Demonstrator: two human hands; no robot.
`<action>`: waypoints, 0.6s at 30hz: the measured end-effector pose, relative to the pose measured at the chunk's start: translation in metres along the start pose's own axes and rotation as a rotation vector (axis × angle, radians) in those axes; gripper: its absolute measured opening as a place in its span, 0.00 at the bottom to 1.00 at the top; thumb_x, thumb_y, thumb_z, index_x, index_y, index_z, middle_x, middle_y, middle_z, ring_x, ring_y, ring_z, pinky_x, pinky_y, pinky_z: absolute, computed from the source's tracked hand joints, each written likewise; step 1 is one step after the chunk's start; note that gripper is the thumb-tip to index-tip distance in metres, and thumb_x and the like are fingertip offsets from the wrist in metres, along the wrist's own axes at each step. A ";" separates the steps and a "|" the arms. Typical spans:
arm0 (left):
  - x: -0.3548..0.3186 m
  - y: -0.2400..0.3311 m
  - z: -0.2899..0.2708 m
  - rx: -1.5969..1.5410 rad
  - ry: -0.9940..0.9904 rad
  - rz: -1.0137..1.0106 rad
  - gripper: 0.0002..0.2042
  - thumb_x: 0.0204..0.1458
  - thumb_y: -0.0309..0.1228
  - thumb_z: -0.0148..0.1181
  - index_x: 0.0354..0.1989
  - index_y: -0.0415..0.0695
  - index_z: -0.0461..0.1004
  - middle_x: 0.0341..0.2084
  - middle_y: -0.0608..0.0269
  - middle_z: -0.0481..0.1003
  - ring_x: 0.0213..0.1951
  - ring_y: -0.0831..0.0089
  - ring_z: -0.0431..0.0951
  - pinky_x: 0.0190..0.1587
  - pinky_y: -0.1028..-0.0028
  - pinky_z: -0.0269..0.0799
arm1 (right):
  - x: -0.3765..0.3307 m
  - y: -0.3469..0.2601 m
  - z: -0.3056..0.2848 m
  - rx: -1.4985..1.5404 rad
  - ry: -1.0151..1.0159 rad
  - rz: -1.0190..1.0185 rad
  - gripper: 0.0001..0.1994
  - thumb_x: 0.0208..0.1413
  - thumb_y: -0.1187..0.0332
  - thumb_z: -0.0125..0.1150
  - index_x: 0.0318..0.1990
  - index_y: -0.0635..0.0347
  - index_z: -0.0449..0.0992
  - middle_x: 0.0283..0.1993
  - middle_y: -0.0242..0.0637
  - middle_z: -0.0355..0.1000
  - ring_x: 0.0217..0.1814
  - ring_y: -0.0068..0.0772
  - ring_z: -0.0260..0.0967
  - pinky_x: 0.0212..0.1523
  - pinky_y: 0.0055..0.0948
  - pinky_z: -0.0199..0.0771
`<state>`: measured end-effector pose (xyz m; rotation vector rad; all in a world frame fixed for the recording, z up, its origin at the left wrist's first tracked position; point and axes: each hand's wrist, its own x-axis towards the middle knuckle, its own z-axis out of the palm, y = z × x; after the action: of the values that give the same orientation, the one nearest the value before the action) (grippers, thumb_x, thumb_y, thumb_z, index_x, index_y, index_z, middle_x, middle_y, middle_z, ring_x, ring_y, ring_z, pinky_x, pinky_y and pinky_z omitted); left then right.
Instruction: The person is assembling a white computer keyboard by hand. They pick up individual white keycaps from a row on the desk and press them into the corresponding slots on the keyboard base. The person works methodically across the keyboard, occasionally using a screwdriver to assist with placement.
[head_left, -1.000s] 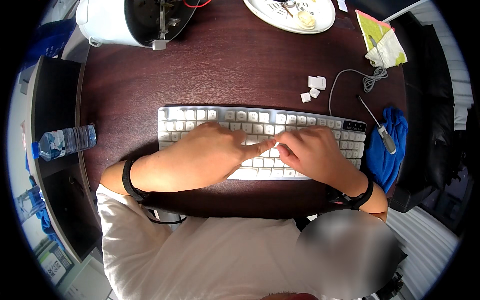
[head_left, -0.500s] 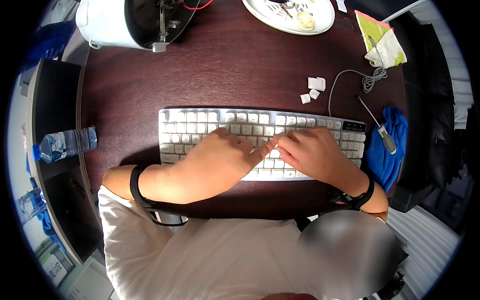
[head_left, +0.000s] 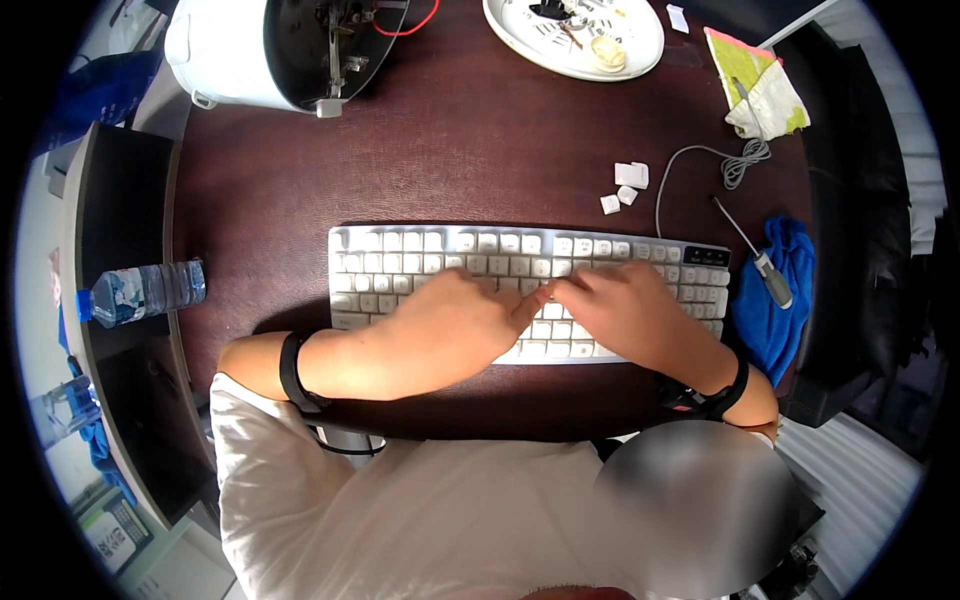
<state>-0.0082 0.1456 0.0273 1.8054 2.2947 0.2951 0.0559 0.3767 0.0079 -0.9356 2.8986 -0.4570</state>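
Left hand (head_left: 455, 325) and right hand (head_left: 625, 315) rest flat on the white keyboard (head_left: 400, 262), fingertips meeting mid-keys; each grip released, grasping nothing; dark tabletop (head_left: 480, 140) beneath.

A white keyboard (head_left: 520, 270) with pale square keys lies flat near the front edge of the dark brown tabletop (head_left: 480, 140), its long side parallel to that edge, partly covered.
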 end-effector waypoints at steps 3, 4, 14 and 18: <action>-0.002 0.005 0.005 -0.018 0.061 -0.015 0.28 0.45 0.24 0.58 0.59 0.37 0.72 0.20 0.65 0.68 0.23 0.71 0.73 0.26 0.71 0.72 | -0.004 0.000 0.001 0.011 0.024 -0.014 0.06 0.54 0.71 0.61 0.38 0.56 0.73 0.25 0.32 0.72 0.23 0.31 0.73 0.22 0.30 0.72; -0.001 0.005 0.004 -0.027 0.083 -0.023 0.28 0.44 0.24 0.58 0.60 0.37 0.71 0.20 0.65 0.68 0.23 0.71 0.73 0.26 0.71 0.73 | -0.005 0.003 0.000 0.040 0.041 -0.016 0.06 0.54 0.72 0.59 0.38 0.57 0.72 0.25 0.33 0.72 0.23 0.31 0.74 0.22 0.29 0.72; 0.000 -0.007 -0.005 -0.181 -0.072 -0.018 0.33 0.46 0.21 0.54 0.67 0.38 0.63 0.19 0.60 0.71 0.22 0.65 0.76 0.26 0.65 0.74 | -0.003 0.049 -0.036 0.027 0.229 0.309 0.08 0.57 0.70 0.60 0.44 0.54 0.75 0.31 0.38 0.77 0.28 0.40 0.76 0.27 0.35 0.75; 0.001 -0.010 -0.004 -0.233 -0.085 -0.014 0.34 0.44 0.20 0.55 0.67 0.38 0.62 0.18 0.57 0.73 0.22 0.62 0.76 0.26 0.63 0.74 | -0.002 0.060 -0.019 -0.021 0.192 0.319 0.10 0.56 0.67 0.62 0.45 0.52 0.76 0.33 0.38 0.78 0.29 0.40 0.77 0.28 0.35 0.75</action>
<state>-0.0191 0.1441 0.0278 1.6537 2.1161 0.4540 0.0214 0.4293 0.0078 -0.4356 3.1481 -0.5154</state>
